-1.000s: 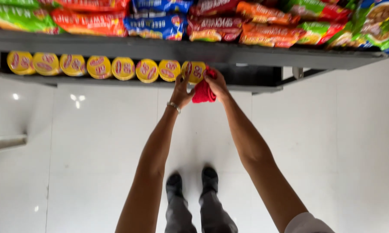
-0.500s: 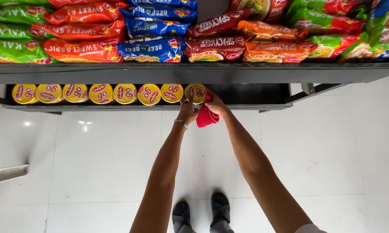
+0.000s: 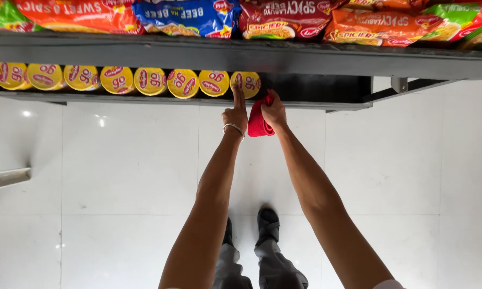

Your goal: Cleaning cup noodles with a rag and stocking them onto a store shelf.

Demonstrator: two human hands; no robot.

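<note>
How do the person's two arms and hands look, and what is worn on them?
Both arms are bare to above the elbow. The left hand has a thin silver bangle at the wrist. The right hand wears nothing; a pale sleeve edge shows near the shoulder.

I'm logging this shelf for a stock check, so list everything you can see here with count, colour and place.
cup lids: eight showing, yellow with red marks, in a row on the lower shelf, left of the hands
lower shelf: one, dark grey, its right part bare
upper shelf: one, grey metal, across the top
snack packets: at least six, orange, blue, dark red and green, lying along the upper shelf
floor: white glossy tiles, below the shelves
red cloth: one, bunched, at the lower shelf edge
bracelet: one, silver, on the left wrist
shoes: two, black, on the floor
left hand: forefinger touching the rightmost lid
right hand: grip closed on the red cloth
</note>
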